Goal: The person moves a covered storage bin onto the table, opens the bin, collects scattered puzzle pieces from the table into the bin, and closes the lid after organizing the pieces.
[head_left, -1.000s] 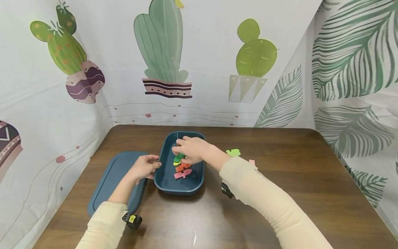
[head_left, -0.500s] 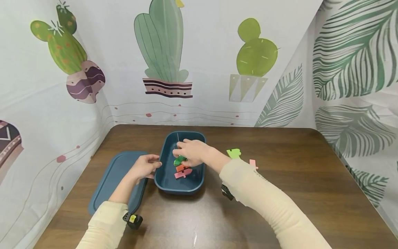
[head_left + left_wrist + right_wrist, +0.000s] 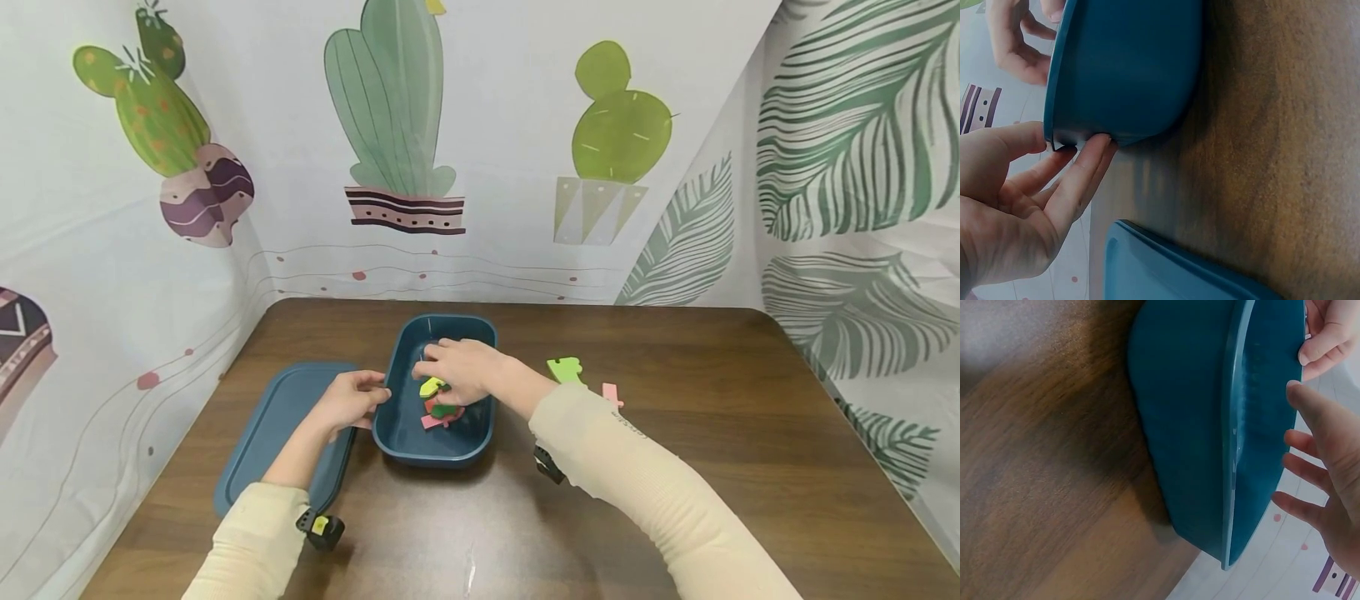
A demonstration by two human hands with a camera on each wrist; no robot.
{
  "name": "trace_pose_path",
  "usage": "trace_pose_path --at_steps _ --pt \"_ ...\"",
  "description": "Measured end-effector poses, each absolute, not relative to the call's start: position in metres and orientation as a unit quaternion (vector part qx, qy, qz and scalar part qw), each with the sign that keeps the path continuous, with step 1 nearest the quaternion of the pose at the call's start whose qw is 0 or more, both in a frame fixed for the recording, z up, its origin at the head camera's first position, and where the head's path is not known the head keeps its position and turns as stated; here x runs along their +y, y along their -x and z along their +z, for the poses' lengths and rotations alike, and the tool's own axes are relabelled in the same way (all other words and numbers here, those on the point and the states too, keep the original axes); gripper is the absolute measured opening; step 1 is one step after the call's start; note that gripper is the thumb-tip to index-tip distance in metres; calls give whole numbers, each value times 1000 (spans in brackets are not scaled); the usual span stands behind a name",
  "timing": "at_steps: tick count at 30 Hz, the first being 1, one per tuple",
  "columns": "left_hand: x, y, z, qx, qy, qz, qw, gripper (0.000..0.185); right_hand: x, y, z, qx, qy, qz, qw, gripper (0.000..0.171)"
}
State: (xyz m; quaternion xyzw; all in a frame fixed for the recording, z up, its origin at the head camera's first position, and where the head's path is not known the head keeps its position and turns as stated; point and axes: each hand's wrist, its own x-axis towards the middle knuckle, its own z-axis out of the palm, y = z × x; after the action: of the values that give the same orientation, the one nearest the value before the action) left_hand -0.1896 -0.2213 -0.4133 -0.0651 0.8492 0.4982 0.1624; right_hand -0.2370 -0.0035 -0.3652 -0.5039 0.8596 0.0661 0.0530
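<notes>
In the head view, a dark blue open box [image 3: 433, 459] stands on the table. My left hand [image 3: 354, 402] holds its left side, the thumb at the rim and the fingers against the outer wall [image 3: 1125, 75]. Over the inside of the box is my right hand [image 3: 461, 371], partly hiding small flat coloured pieces. A yellow piece [image 3: 432, 387], a green piece [image 3: 444, 411] and a pink piece [image 3: 432, 422] show beneath it, with a bit of red-orange between them. In the right wrist view, the fingers of my right hand [image 3: 1335, 469] are spread, with nothing seen between them.
A blue lid [image 3: 288, 417] lies left of the box, under my left forearm. Right of the box, a light green piece [image 3: 566, 369] and a pink piece [image 3: 611, 394] lie on the wooden table [image 3: 697, 392]. A printed cloth [image 3: 510, 225] hangs behind.
The green piece has come away from my right fingers and now lies nearer the front, over the orange and pink pieces. The yellow piece shows more. My left hand stays on the box.
</notes>
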Motion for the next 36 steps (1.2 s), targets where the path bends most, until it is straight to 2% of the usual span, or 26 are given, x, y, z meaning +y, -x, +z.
trace_pose_path --at_steps 5,17,36 --pt "-222 189 -414 850 66 497 163 45 -3 235 -364 863 499 60 62 56" --pt "-223 190 -416 849 60 499 162 46 -1 227 -361 871 480 62 81 58" --pt "-223 189 -418 851 64 497 157 47 22 215 -353 854 520 26 23 45"
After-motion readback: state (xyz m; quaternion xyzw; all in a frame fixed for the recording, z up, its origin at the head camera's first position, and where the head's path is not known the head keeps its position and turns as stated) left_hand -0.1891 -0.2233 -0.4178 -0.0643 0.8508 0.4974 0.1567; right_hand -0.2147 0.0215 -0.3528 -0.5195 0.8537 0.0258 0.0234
